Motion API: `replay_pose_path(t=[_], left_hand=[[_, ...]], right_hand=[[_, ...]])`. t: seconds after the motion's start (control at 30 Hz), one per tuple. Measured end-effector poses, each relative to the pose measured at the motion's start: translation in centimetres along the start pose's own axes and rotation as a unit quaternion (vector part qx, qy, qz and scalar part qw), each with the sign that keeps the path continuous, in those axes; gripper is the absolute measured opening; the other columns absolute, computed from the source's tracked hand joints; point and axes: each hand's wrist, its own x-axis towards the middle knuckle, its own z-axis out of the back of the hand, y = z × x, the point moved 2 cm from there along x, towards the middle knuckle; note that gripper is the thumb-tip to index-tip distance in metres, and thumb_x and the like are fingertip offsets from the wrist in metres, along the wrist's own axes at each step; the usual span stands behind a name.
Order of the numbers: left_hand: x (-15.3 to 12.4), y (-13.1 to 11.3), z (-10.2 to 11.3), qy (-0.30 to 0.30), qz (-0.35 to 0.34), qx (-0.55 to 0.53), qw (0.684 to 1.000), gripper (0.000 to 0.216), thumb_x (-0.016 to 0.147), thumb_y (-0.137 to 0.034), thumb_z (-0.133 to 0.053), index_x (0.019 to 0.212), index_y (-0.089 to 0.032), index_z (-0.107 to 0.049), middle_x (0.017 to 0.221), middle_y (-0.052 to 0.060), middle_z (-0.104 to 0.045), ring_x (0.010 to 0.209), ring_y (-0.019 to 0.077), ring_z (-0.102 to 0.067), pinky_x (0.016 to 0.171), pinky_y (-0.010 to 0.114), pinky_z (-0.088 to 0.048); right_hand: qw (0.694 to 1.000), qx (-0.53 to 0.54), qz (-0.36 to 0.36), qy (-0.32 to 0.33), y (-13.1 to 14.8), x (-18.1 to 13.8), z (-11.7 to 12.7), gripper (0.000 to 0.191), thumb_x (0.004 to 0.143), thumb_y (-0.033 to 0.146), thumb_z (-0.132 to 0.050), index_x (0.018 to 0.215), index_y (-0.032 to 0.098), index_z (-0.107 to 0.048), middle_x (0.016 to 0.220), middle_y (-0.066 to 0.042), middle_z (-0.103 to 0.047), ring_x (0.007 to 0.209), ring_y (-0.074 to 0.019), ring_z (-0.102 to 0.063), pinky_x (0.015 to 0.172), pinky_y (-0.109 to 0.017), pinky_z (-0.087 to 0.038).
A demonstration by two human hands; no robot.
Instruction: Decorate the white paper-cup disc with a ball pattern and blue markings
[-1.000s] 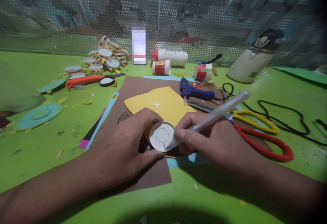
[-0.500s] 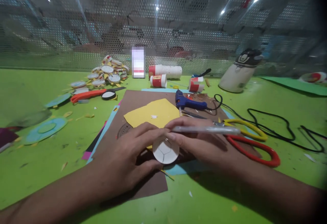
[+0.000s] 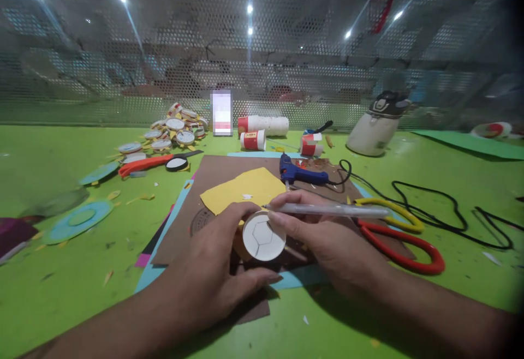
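My left hand curls around the left side of a small white paper disc, its fingers partly hidden behind it and its thumb below. Dark lines on the disc's face form a hexagon with short lines running out from it. A clear-barrelled pen lies nearly level in the grip of my right hand, its tip pointing left above the disc's upper rim. My right thumb meets the disc's upper right edge. Behind both hands is a yellow sheet on brown sheets.
A blue glue gun with a black cord lies beyond my right hand. Red-and-yellow-handled scissors rest at the right. Farther back are piled white discs, an orange-handled knife, paper cups and a jug.
The disc has turned, so its drawn lines sit differently. My left thumb has moved from its lower edge to the right beneath it. The view has tilted up slightly.
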Motion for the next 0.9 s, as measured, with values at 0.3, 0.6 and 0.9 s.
replay_pose_path(t=[0.3, 0.6, 0.9], left_hand=[[-0.2, -0.1, 0.2, 0.028, 0.024, -0.02, 0.999, 0.052, 0.08, -0.028, -0.069, 0.127, -0.029, -0.046, 0.122, 0.005, -0.066, 0.107, 0.0265, -0.065, 0.089, 0.042, -0.053], [0.1, -0.6, 1.1, 0.06, -0.008, -0.029, 0.998, 0.048, 0.081, -0.026, -0.07, 0.126, -0.03, -0.055, 0.122, 0.005, -0.068, 0.106, 0.0253, -0.067, 0.089, 0.037, -0.057], [0.0, 1.0, 1.3, -0.018, -0.034, -0.008, 0.999, 0.047, 0.089, -0.03, -0.064, 0.134, -0.033, -0.048, 0.131, 0.005, -0.065, 0.113, 0.0254, -0.066, 0.098, 0.04, -0.055]], right_hand=[[0.999, -0.031, 0.019, -0.004, 0.9, 0.3, 0.3, 0.034, 0.071, 0.044, -0.082, 0.088, 0.018, -0.067, 0.072, 0.001, -0.066, 0.063, -0.0123, -0.06, 0.055, -0.022, -0.045], [0.981, -0.172, 0.069, 0.057, 2.0, 0.4, 1.1, 0.017, 0.08, 0.036, -0.074, 0.086, 0.02, -0.071, 0.076, 0.0, -0.071, 0.067, -0.0133, -0.063, 0.055, -0.021, -0.045], [0.961, -0.256, 0.1, 0.021, 2.4, 0.8, 1.9, 0.012, 0.085, 0.032, -0.067, 0.089, 0.021, -0.069, 0.077, -0.002, -0.071, 0.069, -0.0158, -0.065, 0.059, -0.025, -0.048]])
